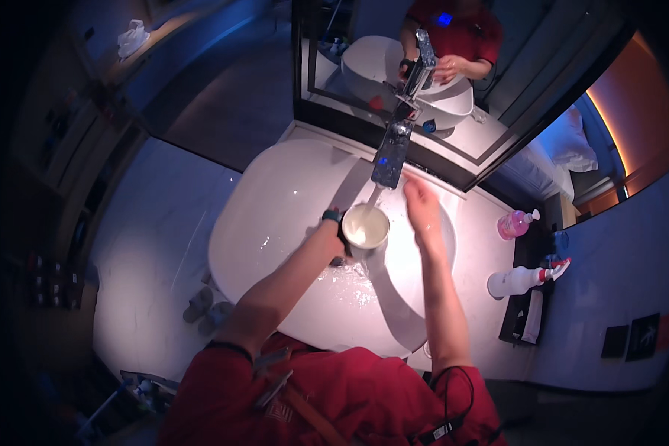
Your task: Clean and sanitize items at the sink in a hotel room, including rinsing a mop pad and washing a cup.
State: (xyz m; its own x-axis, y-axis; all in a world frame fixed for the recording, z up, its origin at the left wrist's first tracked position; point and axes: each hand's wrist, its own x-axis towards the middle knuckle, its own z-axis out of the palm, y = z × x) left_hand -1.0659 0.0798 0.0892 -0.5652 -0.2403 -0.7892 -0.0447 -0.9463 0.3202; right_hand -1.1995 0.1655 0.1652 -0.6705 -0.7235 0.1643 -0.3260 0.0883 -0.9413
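Observation:
My left hand (336, 241) grips a round cup (365, 226) from its left side, its pale inside facing up. Something dark green (331, 214) shows at that hand's fingers; I cannot tell what it is. From the flat, dark faucet (391, 156), a stream of water (374, 198) runs into the cup. My right hand (422, 203) is just right of the faucet, fingers blurred and nothing visible in it; contact with the faucet cannot be made out. Both hands are over the white washbasin (256, 195), where water splashes below the cup.
A mirror (362, 67) behind the faucet reflects the basin and hands. On the right of the counter (474, 329) stand a pink pump bottle (513, 224) and a white spray bottle (515, 281) with a red-and-white trigger. Grey slippers (199, 305) lie left of the basin.

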